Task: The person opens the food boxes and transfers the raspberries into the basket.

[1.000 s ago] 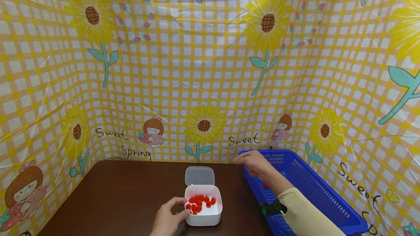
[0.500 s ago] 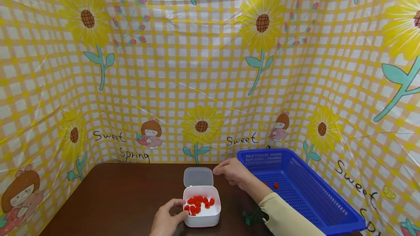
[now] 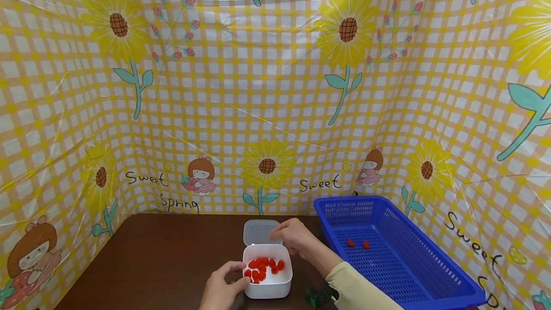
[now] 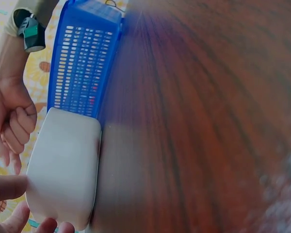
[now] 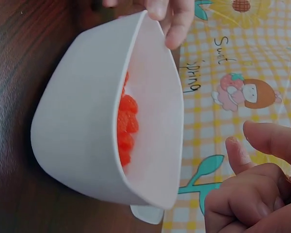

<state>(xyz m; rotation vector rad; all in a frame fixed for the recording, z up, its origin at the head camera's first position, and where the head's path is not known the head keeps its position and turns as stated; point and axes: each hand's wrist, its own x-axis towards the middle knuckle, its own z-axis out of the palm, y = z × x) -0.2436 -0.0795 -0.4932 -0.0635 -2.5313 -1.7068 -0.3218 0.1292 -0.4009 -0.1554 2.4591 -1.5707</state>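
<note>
A white box [image 3: 268, 285] holding several red pieces [image 3: 262, 267] stands near the table's front edge. My left hand [image 3: 224, 287] holds it by its left side, thumb at the rim. In the right wrist view the left hand's fingers [image 5: 177, 19] hook over the rim of the box [image 5: 82, 126]. My right hand [image 3: 289, 236] hovers just above the box's far right corner, fingers loosely bent and holding nothing. The left wrist view shows the right hand [image 4: 12, 116] beside the box [image 4: 63, 165].
The box's lid [image 3: 259, 231] lies flat behind it. A blue mesh basket [image 3: 413, 257] sits on the right with two red pieces [image 3: 358, 243] in it. Sunflower-patterned sheets wall the brown table [image 3: 163, 252] on three sides.
My right hand has come out of the blue basket and moved left over the white box, leaving two red pieces in the basket. The left hand has kept its hold on the box.
</note>
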